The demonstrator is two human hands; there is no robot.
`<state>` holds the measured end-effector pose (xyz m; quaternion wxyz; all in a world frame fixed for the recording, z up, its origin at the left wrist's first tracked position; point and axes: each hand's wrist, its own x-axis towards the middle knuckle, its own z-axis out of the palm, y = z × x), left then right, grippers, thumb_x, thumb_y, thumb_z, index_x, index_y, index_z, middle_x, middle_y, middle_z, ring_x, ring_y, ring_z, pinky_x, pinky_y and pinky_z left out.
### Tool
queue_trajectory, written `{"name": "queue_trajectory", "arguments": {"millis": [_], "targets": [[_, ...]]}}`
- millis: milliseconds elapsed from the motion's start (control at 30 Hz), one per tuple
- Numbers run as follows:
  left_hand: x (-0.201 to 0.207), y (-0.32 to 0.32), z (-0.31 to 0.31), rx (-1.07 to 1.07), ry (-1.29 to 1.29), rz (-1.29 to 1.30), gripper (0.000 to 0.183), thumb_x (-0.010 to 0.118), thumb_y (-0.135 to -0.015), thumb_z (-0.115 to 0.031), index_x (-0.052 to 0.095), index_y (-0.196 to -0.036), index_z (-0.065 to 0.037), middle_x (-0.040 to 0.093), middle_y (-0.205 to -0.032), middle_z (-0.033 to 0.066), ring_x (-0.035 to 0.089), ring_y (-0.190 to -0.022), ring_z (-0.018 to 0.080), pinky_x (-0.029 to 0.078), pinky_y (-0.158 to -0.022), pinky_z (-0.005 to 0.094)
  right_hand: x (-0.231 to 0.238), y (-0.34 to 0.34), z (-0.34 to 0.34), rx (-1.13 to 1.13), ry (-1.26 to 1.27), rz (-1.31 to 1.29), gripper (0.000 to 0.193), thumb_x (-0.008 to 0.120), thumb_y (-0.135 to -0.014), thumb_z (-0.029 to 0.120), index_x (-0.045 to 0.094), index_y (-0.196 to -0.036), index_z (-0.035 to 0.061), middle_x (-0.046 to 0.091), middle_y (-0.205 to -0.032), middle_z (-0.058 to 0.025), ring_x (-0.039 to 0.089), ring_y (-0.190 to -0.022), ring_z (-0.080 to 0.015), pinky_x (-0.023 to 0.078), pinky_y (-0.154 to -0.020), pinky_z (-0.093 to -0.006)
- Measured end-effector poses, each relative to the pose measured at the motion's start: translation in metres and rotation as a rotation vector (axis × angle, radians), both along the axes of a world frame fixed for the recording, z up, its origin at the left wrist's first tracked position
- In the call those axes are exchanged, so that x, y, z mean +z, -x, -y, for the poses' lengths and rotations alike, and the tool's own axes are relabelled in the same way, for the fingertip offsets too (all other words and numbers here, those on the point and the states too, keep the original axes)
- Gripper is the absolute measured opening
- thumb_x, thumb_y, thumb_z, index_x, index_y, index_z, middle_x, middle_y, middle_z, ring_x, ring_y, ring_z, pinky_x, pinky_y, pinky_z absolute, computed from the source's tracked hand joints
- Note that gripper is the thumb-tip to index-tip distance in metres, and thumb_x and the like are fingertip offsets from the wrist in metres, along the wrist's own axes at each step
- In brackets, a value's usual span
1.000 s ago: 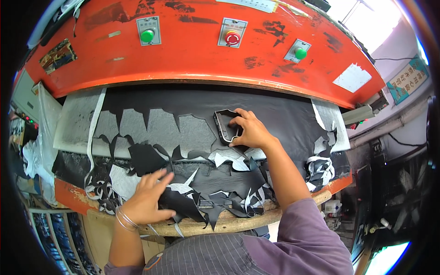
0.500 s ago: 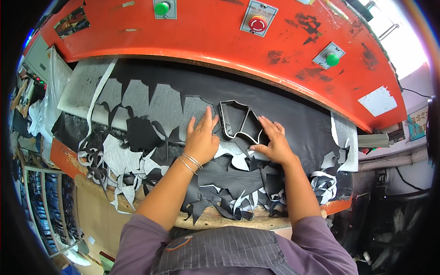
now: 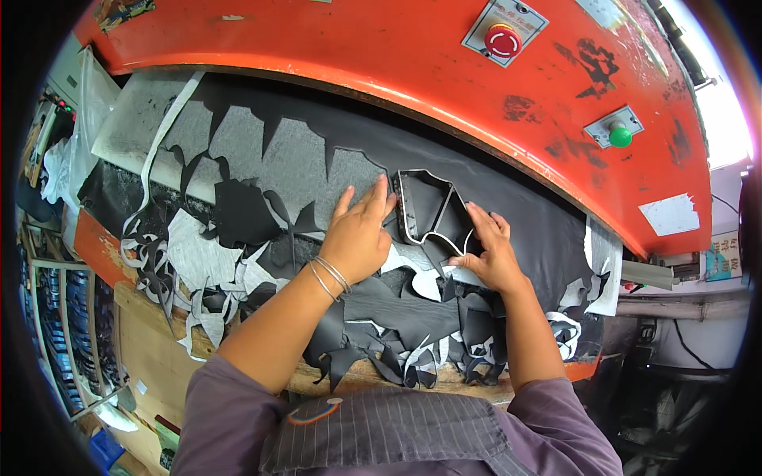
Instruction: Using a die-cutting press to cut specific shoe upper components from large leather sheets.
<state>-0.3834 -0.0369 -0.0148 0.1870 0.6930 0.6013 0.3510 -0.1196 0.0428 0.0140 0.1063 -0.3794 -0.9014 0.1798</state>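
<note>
A metal cutting die, an open angular frame with a crossbar, lies on a black sheet of leather-like material. It sits just right of the cut-out edge, where the pale grey backing shows. My right hand grips the die's lower right corner, fingers along its right side and thumb at the lower edge. Beside the die's left side is my left hand, fingers stretched and apart, resting over the cut edge with nothing held. Black and white offcuts lie heaped below both hands.
Over the sheet's far side spans an orange machine beam with a red stop button and a green button. Tangled strips hang at the left. A wooden bar runs along the near edge; a shelf rack stands lower left.
My view has shifted, so the beam and its buttons appear higher and farther right. Both hands stay around the die, which sits slightly closer to the cut edge.
</note>
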Motion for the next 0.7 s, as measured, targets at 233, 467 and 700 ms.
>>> {"name": "queue_trajectory", "arguments": {"millis": [233, 467, 700], "targets": [[0.003, 0.002, 0.009, -0.002, 0.019, 0.008, 0.075, 0.051, -0.077, -0.005, 0.019, -0.143, 0.009, 0.054, -0.133, 0.0152, 0.041, -0.131, 0.029, 0.02, -0.113, 0.0455, 0.008, 0.002, 0.007, -0.006, -0.047, 0.046, 0.101, 0.077, -0.063, 0.051, 0.036, -0.142, 0.0039, 0.044, -0.141, -0.0212, 0.039, -0.133, -0.0339, 0.023, -0.11, -0.0478], [0.112, 0.069, 0.025, 0.301, -0.392, 0.361, 0.016, 0.059, -0.09, -0.011, 0.067, -0.1, -0.002, 0.068, -0.095, 0.0117, 0.063, -0.09, 0.0227, 0.049, -0.08, 0.0315, 0.125, 0.008, 0.02, -0.347, -0.715, -0.896, 0.058, 0.059, -0.09, 0.022, 0.038, -0.138, -0.0028, 0.04, -0.142, -0.0185, 0.035, -0.134, -0.0315, 0.024, -0.111, -0.044], [0.181, 0.125, 0.048, 0.36, -0.841, -0.119, 0.019, 0.058, -0.09, -0.009, 0.053, -0.073, -0.001, 0.05, -0.068, 0.0118, 0.048, -0.065, 0.0289, 0.039, -0.06, 0.0377, 0.185, 0.006, 0.011, -0.706, -1.508, -0.491, 0.045, 0.055, -0.095, 0.02, 0.044, -0.132, -0.0023, 0.037, -0.143, -0.0203, 0.034, -0.132, -0.0363, 0.024, -0.109, -0.0466]]}}
